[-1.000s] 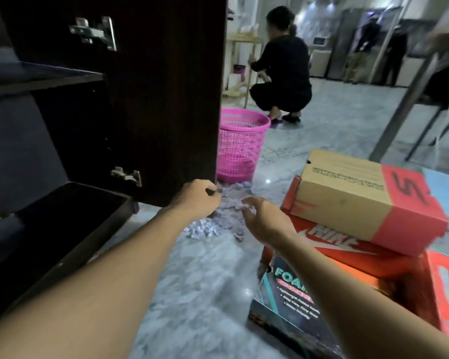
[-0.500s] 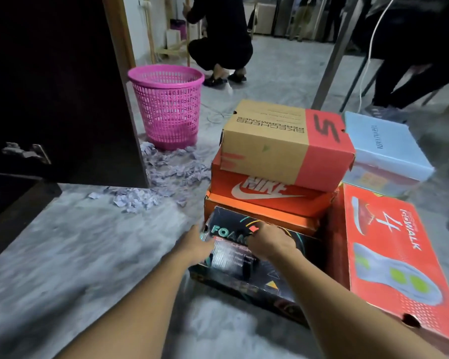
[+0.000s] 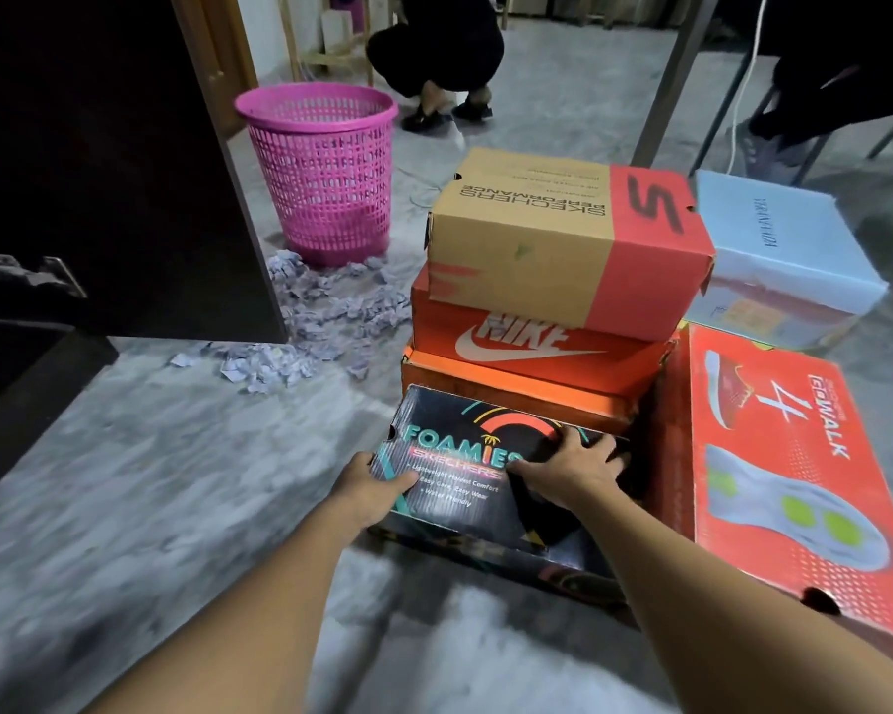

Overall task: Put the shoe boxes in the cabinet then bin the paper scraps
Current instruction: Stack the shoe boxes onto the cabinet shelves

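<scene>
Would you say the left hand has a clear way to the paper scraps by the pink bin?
Probably yes: only bare floor lies between the left hand and the paper scraps, though it is gripping the Foamies box.

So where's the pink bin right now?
In the head view, the pink bin stands upper left, beside the dark cabinet door, paper scraps at its base.

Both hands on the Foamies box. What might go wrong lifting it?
The stack close behind the Foamies box, Skechers box on Nike box on orange box, could get nudged and topple. The right hand lies flat on top; only the left hand grips an edge, so it may slip. Paper scraps lie on the floor toward the cabinet and could scatter underfoot.
</scene>
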A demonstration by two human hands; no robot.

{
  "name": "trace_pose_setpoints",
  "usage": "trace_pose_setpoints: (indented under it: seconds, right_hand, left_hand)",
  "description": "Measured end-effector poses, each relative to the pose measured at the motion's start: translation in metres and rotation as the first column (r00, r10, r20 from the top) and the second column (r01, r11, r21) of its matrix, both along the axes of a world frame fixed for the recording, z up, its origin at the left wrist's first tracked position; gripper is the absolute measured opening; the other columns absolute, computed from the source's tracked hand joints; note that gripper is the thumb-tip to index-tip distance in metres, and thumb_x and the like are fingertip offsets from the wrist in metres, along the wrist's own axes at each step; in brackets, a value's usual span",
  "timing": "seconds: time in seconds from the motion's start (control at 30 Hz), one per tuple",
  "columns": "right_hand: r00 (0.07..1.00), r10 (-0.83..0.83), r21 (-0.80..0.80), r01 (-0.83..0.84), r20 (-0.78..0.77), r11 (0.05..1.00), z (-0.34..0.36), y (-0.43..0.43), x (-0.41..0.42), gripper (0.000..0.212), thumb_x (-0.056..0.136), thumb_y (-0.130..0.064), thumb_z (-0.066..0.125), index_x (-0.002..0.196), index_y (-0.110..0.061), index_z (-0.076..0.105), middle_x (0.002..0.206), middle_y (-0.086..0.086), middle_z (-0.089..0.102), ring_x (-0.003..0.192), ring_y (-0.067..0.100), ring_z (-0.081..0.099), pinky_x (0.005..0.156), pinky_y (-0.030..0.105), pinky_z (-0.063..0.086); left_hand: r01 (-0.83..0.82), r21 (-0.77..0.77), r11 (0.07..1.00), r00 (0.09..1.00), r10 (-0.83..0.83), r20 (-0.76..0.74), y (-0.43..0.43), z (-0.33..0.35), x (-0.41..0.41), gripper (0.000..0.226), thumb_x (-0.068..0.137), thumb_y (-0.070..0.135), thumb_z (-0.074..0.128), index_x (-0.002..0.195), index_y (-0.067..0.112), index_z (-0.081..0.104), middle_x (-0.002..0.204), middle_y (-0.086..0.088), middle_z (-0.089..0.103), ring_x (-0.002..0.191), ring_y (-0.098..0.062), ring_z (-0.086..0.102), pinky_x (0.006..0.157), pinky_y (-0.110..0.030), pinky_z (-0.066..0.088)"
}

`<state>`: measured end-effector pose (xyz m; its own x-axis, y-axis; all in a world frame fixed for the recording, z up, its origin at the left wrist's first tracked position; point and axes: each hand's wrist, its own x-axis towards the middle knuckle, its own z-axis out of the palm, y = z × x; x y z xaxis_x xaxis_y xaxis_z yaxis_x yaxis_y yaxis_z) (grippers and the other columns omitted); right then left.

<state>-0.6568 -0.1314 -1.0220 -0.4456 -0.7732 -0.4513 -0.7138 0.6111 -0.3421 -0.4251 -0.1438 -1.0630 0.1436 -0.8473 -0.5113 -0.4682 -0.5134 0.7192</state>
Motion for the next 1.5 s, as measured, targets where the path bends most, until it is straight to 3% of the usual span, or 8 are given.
trace_pose_setpoints:
  seconds: [0.13,0.37,0.6,0.8,1.07,1.2,1.37,1.5]
  right_hand:
    - [0.998,-0.069,0.008,0.069,0.005,0.998,-0.003,-0.002,0.006,0.118,0.061,-0.076,0.073,0.153,-0.031,0.014,0.156,0.016,0.006,0.143,0.04,0.017,0.11,0.053,0.034]
    - [0.963,0.142,-0.325,-0.063,0.228,0.944,-0.007,-0.007,0.03,0.076,0.079,-0.05,0.074,0.14,-0.021,0.039,0.138,0.016,0.037,0.126,0.033,0.046,0.109,0.042,0.038]
    - [0.921,0.069,-0.264,0.037,0.383,0.964,-0.038,0.003,0.048,0.074,0.081,-0.045,0.076,0.133,-0.008,0.039,0.13,0.016,0.057,0.117,0.033,0.056,0.095,0.036,0.045]
    - [0.89,0.244,-0.4,-0.077,0.385,0.913,-0.022,-0.018,0.076,0.078,0.078,-0.046,0.077,0.136,-0.013,0.037,0.134,0.01,0.057,0.111,0.027,0.058,0.092,0.033,0.045]
    - [0.631,0.558,-0.607,-0.169,0.539,0.777,0.043,-0.046,0.151,0.102,0.073,-0.04,0.084,0.15,-0.017,0.021,0.134,-0.007,0.04,0.124,0.01,0.043,0.106,0.026,0.033]
    - [0.475,0.673,-0.645,-0.253,0.566,0.721,0.088,-0.062,0.197,0.106,0.055,-0.034,0.092,0.14,-0.017,0.031,0.134,0.0,0.054,0.11,0.01,0.062,0.095,0.026,0.05]
    - [0.384,0.852,-0.677,-0.522,0.357,0.519,0.164,-0.087,0.268,0.149,0.033,-0.053,0.095,0.153,-0.018,0.014,0.144,-0.009,0.035,0.133,0.011,0.04,0.11,0.025,0.033]
    - [0.266,0.941,-0.633,-0.697,0.209,0.338,0.226,-0.103,0.335,0.135,0.054,-0.027,0.096,0.155,-0.015,0.007,0.132,-0.011,0.037,0.128,0.008,0.039,0.107,0.019,0.028]
  left_hand:
    - [-0.031,0.027,0.999,0.999,0.032,-0.018,0.009,-0.002,0.019,0.046,0.083,0.028,0.076,0.119,0.017,0.05,0.104,0.001,0.058,0.101,-0.022,0.063,0.091,-0.032,0.051]
    - [-0.256,0.014,0.967,0.966,0.256,-0.033,0.025,-0.002,0.081,0.045,0.081,0.03,0.076,0.117,0.018,0.051,0.115,-0.001,0.061,0.097,-0.02,0.061,0.088,-0.033,0.05]
    - [-0.285,0.063,0.957,0.955,0.289,-0.074,0.034,0.005,0.099,0.039,0.083,0.034,0.071,0.114,0.022,0.05,0.117,-0.001,0.062,0.102,-0.023,0.059,0.088,-0.038,0.047]
    - [-0.367,0.004,0.93,0.928,0.367,-0.062,0.037,0.033,0.127,0.047,0.079,0.04,0.073,0.117,0.026,0.048,0.111,-0.001,0.061,0.102,-0.026,0.06,0.085,-0.042,0.051]
    - [-0.514,-0.168,0.841,0.858,0.508,-0.079,0.051,0.124,0.204,0.046,0.08,0.044,0.073,0.114,0.028,0.046,0.108,-0.001,0.058,0.1,-0.024,0.059,0.09,-0.05,0.053]
    - [-0.546,-0.249,0.8,0.835,0.544,-0.084,0.059,0.177,0.246,0.046,0.084,0.04,0.07,0.119,0.026,0.043,0.111,0.0,0.052,0.101,-0.022,0.054,0.086,-0.047,0.054]
    - [-0.69,-0.465,0.555,0.692,0.694,-0.199,0.069,0.234,0.29,0.045,0.081,0.032,0.074,0.119,0.019,0.053,0.113,-0.003,0.059,0.094,-0.021,0.057,0.07,-0.034,0.052]
    - [-0.782,-0.584,0.215,0.456,0.837,-0.302,0.09,0.261,0.319,0.051,0.074,0.03,0.08,0.115,0.012,0.055,0.104,-0.002,0.062,0.087,-0.019,0.055,0.075,-0.03,0.047]
